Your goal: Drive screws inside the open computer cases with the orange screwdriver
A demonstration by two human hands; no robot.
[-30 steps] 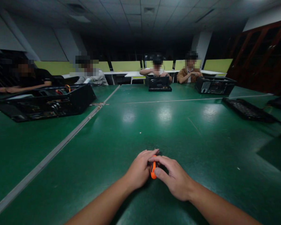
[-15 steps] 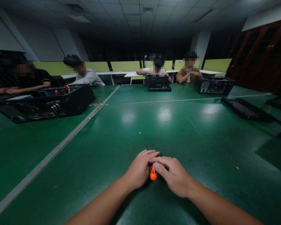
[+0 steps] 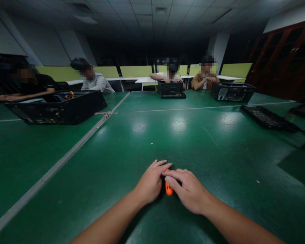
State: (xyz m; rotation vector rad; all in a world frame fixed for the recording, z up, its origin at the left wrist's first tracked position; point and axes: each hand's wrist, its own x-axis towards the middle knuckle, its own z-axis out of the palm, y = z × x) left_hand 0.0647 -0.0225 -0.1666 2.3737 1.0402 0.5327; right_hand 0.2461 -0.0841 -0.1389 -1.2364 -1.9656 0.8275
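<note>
An orange-handled tool [image 3: 169, 189], with a thin metal shaft at its far end, lies on the green table [image 3: 132, 145] between my hands. My right hand [image 3: 189, 189] is closed on the handle, its thumb and index finger against it. My left hand [image 3: 151, 181] rests at the tool's left side with its fingers apart, the fingertips over the shaft near its far end. The undersides of both hands are hidden.
A black computer case [image 3: 66, 108] stands at the left, another [image 3: 170, 88] at the far middle and a third [image 3: 234, 92] at the far right. A black panel [image 3: 268, 118] lies at the right. Several people sit across the table. A grey strip [image 3: 73, 152] crosses the tabletop.
The orange handle has shifted slightly right, and the shaft now shows. My left fingers have spread a little. The left computer case has turned and moved right.
</note>
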